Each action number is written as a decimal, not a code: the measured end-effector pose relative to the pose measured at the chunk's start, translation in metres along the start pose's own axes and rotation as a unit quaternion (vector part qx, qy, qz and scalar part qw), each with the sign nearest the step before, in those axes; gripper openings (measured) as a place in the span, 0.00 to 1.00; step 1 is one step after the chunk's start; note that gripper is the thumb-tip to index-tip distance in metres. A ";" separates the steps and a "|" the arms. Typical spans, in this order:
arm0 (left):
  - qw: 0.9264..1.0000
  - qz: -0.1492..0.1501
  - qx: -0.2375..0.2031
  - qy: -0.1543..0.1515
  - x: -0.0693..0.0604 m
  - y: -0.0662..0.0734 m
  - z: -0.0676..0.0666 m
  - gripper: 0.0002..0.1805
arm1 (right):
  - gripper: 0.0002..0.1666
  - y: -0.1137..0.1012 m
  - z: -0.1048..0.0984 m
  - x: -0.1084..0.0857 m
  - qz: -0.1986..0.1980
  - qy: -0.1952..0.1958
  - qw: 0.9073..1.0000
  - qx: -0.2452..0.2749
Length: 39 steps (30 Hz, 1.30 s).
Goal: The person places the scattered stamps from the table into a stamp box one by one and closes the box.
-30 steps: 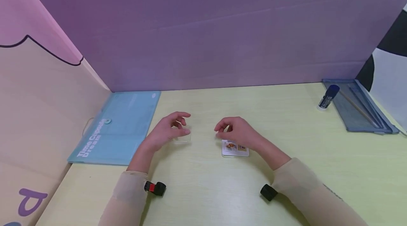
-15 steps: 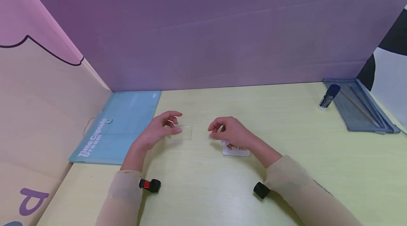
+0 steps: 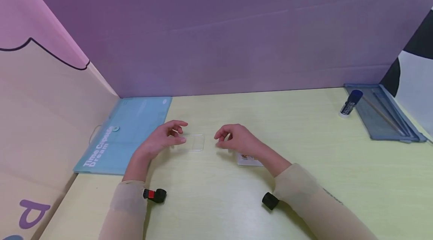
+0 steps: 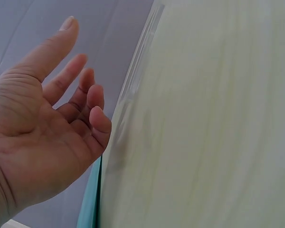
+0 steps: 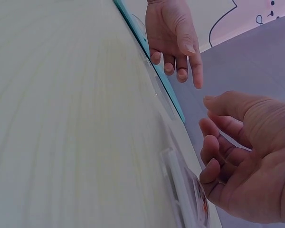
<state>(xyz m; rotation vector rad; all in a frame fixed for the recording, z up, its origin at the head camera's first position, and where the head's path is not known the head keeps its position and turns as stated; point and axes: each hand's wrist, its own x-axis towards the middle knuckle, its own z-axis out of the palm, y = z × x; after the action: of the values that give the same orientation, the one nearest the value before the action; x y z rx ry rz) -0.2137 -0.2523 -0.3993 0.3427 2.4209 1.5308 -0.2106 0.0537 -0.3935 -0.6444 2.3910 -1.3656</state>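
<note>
A flat, clear plastic case (image 3: 198, 142) lies on the table. My left hand (image 3: 159, 141) hovers over its left part with fingers loosely bent, and nothing sits between them. In the left wrist view the palm of that hand (image 4: 42, 137) shows, apart from the clear case (image 4: 141, 57). To the right, my right hand (image 3: 238, 139) hangs above the table with relaxed, slightly curled fingers and holds nothing. Beneath its wrist is a small stack of white picture cards (image 3: 247, 161), partly hidden; the right wrist view shows the stack (image 5: 187, 194) edge-on below the right hand (image 5: 261, 161).
A light blue document folder (image 3: 135, 135) lies at the left of the table. Far right, a glue stick (image 3: 351, 103) stands by a blue-grey mesh pouch (image 3: 375, 123) with a thin stick in it. A purple panel (image 3: 236, 37) closes off the back.
Both hands have shifted left, the left one uncovering more of the clear case. The right forearm now covers more of the cards. The case and cards stay put.
</note>
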 end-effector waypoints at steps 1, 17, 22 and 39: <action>1.000 -0.003 -0.003 -0.001 0.000 -0.001 -0.001 0.31 | 0.12 0.000 0.001 0.001 0.000 -0.002 1.000 0.000; 1.000 -0.029 -0.003 -0.009 -0.007 -0.005 -0.010 0.30 | 0.21 -0.007 0.017 0.015 0.000 -0.010 0.999 0.031; 0.999 -0.038 -0.002 -0.010 -0.007 -0.006 -0.011 0.29 | 0.24 -0.007 0.020 0.018 0.003 -0.010 0.999 0.040; 0.999 -0.028 0.015 -0.033 -0.007 -0.006 -0.015 0.29 | 0.30 -0.010 0.034 0.030 0.031 -0.006 0.999 0.016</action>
<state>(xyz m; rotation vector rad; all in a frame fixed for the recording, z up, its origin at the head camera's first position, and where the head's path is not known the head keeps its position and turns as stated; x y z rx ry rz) -0.2125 -0.2700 -0.3979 0.3237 2.3850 1.4372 -0.2175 0.0091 -0.4030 -0.5648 2.3549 -1.3675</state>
